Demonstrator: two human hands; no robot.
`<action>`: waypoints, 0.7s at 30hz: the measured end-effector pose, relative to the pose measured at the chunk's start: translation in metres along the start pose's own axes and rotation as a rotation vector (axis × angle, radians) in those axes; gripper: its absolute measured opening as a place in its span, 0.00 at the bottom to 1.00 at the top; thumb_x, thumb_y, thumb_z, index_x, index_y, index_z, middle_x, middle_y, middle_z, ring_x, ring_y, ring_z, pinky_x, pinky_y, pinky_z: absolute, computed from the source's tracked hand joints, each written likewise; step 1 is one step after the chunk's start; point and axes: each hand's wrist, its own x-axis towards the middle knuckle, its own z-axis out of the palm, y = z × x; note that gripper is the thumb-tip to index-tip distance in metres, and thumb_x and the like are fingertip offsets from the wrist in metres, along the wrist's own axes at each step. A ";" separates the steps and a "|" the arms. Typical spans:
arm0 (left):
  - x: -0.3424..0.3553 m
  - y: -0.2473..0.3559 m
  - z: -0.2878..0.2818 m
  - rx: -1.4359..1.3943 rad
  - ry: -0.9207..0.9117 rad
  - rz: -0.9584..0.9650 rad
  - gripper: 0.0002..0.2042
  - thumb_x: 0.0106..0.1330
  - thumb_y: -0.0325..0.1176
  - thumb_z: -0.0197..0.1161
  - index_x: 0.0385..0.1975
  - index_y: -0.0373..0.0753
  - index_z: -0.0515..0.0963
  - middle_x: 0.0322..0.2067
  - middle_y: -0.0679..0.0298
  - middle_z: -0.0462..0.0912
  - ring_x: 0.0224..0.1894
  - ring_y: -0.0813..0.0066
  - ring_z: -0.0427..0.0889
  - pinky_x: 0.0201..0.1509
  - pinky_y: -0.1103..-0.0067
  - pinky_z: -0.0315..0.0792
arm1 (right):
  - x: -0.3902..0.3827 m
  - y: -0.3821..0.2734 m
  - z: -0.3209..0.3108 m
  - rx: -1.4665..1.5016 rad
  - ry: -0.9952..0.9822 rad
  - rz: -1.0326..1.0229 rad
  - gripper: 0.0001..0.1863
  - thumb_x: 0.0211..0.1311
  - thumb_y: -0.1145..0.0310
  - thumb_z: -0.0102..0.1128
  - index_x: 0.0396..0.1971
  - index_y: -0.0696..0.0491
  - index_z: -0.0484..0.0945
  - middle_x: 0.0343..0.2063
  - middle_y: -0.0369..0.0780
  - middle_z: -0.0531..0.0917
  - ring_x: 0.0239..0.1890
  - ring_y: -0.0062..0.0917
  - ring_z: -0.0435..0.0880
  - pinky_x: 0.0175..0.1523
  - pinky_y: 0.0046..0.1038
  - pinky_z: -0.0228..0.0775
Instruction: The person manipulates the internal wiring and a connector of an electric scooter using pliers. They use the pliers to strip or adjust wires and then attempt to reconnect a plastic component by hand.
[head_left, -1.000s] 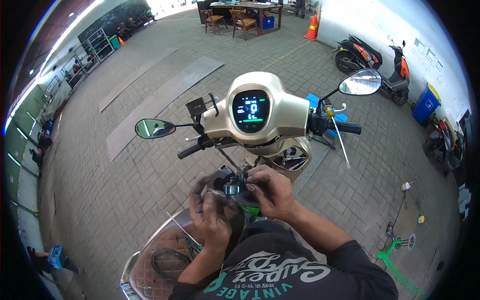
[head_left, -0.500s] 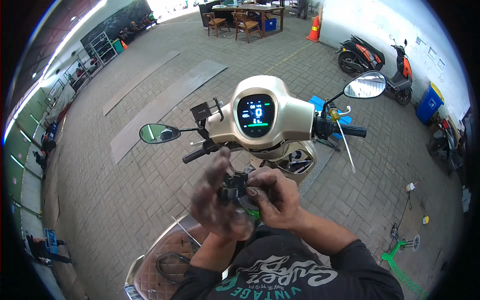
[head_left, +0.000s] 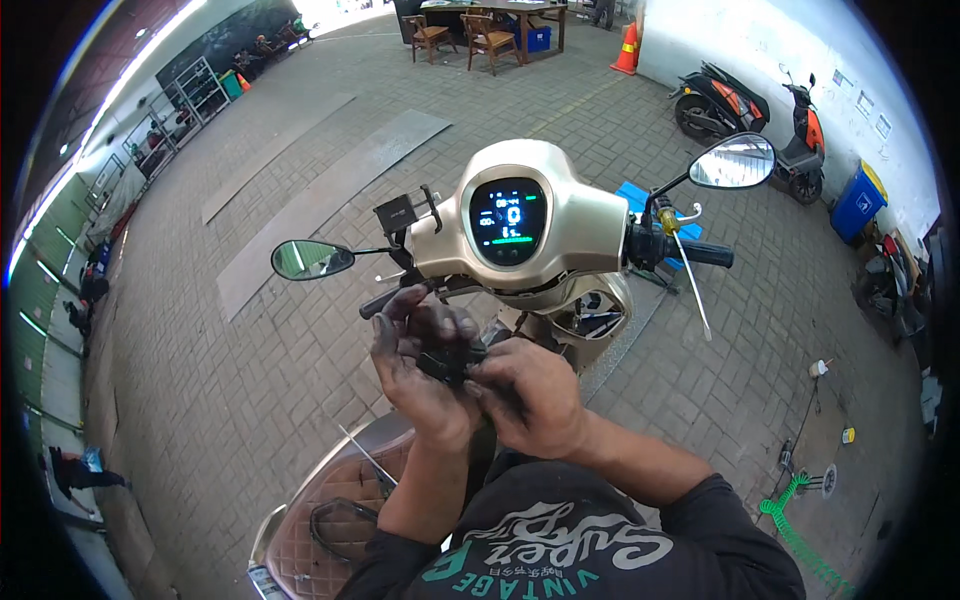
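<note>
Grey paving bricks (head_left: 290,360) run under you across the room, with a metal sheet (head_left: 335,212) lying at upper left and a white wall (head_left: 700,40) at upper right. Just below the frame's centre, your left hand (head_left: 425,405) and right hand (head_left: 535,395) have their fingers curled and closed on a small black part (head_left: 442,364), largely hidden by them. Your left hand overlaps the left grip (head_left: 377,304) of the gold scooter (head_left: 590,230); a green coiled hose (head_left: 797,530) lies lower right.
</note>
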 end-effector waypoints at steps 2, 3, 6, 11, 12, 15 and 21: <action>-0.008 -0.001 0.015 0.057 -0.102 -0.002 0.21 0.67 0.50 0.43 0.38 0.36 0.71 0.22 0.61 0.69 0.33 0.66 0.73 0.43 0.69 0.69 | 0.000 0.003 -0.003 0.022 0.005 0.048 0.15 0.41 0.81 0.61 0.34 0.59 0.73 0.27 0.46 0.77 0.30 0.41 0.78 0.34 0.34 0.70; -0.012 -0.002 0.017 0.055 -0.096 -0.007 0.21 0.67 0.50 0.43 0.38 0.36 0.71 0.22 0.61 0.69 0.33 0.66 0.73 0.43 0.69 0.69 | 0.002 0.005 -0.005 0.042 0.013 0.089 0.15 0.42 0.81 0.61 0.34 0.59 0.73 0.27 0.46 0.77 0.30 0.41 0.78 0.34 0.33 0.70; -0.020 0.001 0.015 -0.008 -0.089 -0.001 0.20 0.68 0.50 0.43 0.38 0.37 0.71 0.24 0.60 0.70 0.33 0.65 0.72 0.44 0.68 0.69 | 0.005 0.004 -0.004 0.106 0.003 0.088 0.14 0.43 0.80 0.61 0.34 0.59 0.73 0.27 0.46 0.76 0.29 0.40 0.78 0.33 0.33 0.70; -0.025 0.003 0.016 -0.024 0.129 0.011 0.20 0.67 0.51 0.43 0.34 0.38 0.71 0.20 0.61 0.69 0.29 0.65 0.72 0.40 0.69 0.69 | -0.005 -0.001 0.002 0.107 -0.008 0.109 0.15 0.42 0.80 0.62 0.34 0.58 0.73 0.27 0.46 0.76 0.28 0.39 0.78 0.32 0.31 0.69; -0.023 0.002 0.014 -0.018 0.146 0.007 0.20 0.67 0.51 0.43 0.32 0.38 0.71 0.18 0.62 0.68 0.27 0.65 0.71 0.38 0.69 0.69 | -0.007 0.002 0.002 0.071 -0.016 0.082 0.16 0.41 0.79 0.62 0.34 0.58 0.73 0.27 0.46 0.76 0.28 0.38 0.78 0.32 0.31 0.69; -0.023 0.000 0.003 0.006 0.154 0.003 0.21 0.66 0.52 0.44 0.29 0.38 0.71 0.15 0.62 0.66 0.25 0.65 0.70 0.36 0.71 0.68 | -0.010 0.002 0.007 0.059 -0.040 0.117 0.14 0.42 0.80 0.61 0.33 0.58 0.73 0.27 0.45 0.77 0.27 0.37 0.78 0.30 0.30 0.69; -0.016 -0.008 -0.007 0.105 0.230 0.055 0.21 0.66 0.52 0.45 0.27 0.37 0.70 0.15 0.63 0.65 0.23 0.69 0.70 0.34 0.74 0.69 | -0.015 0.000 0.027 0.271 0.197 0.459 0.10 0.45 0.82 0.60 0.30 0.59 0.76 0.24 0.45 0.79 0.27 0.33 0.80 0.33 0.26 0.71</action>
